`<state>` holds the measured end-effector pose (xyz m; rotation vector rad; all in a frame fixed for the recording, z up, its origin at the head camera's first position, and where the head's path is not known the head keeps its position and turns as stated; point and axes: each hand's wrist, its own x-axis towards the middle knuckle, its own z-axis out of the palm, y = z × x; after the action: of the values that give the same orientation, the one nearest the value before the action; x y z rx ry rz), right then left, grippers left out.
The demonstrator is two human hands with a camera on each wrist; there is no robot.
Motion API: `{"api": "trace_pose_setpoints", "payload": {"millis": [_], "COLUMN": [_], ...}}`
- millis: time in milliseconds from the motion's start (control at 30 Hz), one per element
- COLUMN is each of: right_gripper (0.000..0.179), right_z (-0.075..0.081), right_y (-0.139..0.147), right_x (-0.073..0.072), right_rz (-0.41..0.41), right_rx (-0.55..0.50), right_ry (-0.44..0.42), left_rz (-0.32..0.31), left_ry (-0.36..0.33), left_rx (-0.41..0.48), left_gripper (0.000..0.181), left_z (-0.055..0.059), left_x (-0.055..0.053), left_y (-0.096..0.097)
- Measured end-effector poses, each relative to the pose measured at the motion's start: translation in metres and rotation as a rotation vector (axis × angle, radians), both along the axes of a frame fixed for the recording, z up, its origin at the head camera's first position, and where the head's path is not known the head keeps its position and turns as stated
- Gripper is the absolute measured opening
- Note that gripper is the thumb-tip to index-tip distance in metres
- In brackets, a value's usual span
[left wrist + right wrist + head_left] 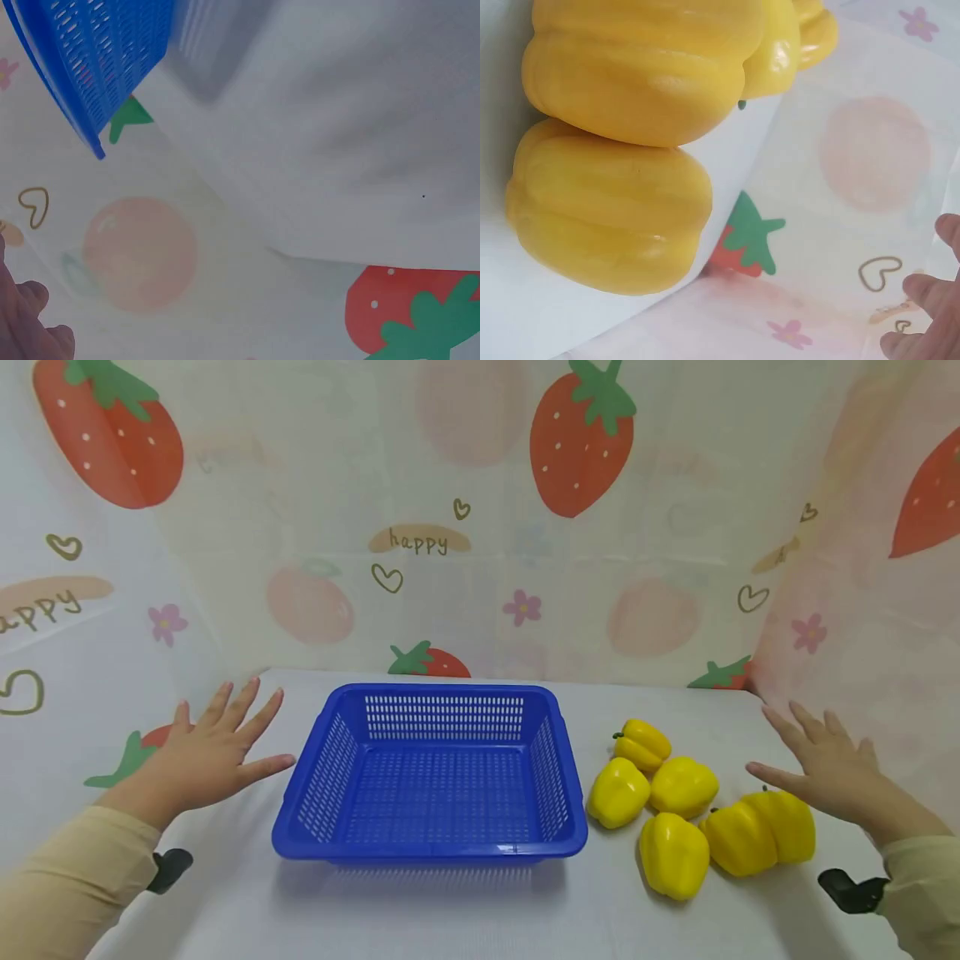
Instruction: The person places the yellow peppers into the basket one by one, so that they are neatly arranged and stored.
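Observation:
A blue plastic basket [431, 852] with slotted walls stands on the white table, with nothing inside it. To its right lie several yellow bell peppers [674, 857], grouped close together. My left hand [202, 760] is held in the air left of the basket, fingers spread and holding nothing. On the other side, my right hand [836, 768] hovers beside the rightmost pepper [787, 827], its fingers also spread. Two peppers appear large in the right wrist view, the lower pepper [615, 210] touching the one above, apart from the fingertips [919, 289].
The white tabletop [450, 918] extends in front of the basket. A fabric backdrop [330, 468] printed with strawberries, hearts and flowers rises behind the table and along both sides. A black strap piece [852, 891] sits at the right wrist, another black piece [171, 870] at the left.

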<state>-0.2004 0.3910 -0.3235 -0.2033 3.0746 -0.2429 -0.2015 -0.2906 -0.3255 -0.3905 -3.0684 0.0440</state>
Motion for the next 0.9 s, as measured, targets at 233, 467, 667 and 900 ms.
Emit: {"api": "trace_pose_setpoints", "payload": {"millis": [233,467,667,900], "right_gripper": [0.097,0.094,0.094,0.095], "right_z": [-0.003,-0.008,-0.014,-0.021], "right_y": [0.009,0.016,0.023,0.030], "right_x": [0.001,0.003,0.006,0.010], "right_rz": [0.018,0.038,0.021,0.011], "right_rx": [-0.003,-0.051,-0.109,-0.128], "right_ry": [0.067,0.083,0.103,0.103], "left_rz": [-0.018,-0.017,-0.029,-0.058], "left_ry": [-0.032,-0.060,-0.065,-0.080], "left_rx": [0.037,0.080,0.082,0.097], "left_gripper": [0.090,0.090,0.092,0.095], "left_z": [-0.003,-0.007,-0.006,-0.007], "left_x": [0.000,0.002,0.004,0.005], "left_y": [0.003,0.004,0.007,0.013]}}
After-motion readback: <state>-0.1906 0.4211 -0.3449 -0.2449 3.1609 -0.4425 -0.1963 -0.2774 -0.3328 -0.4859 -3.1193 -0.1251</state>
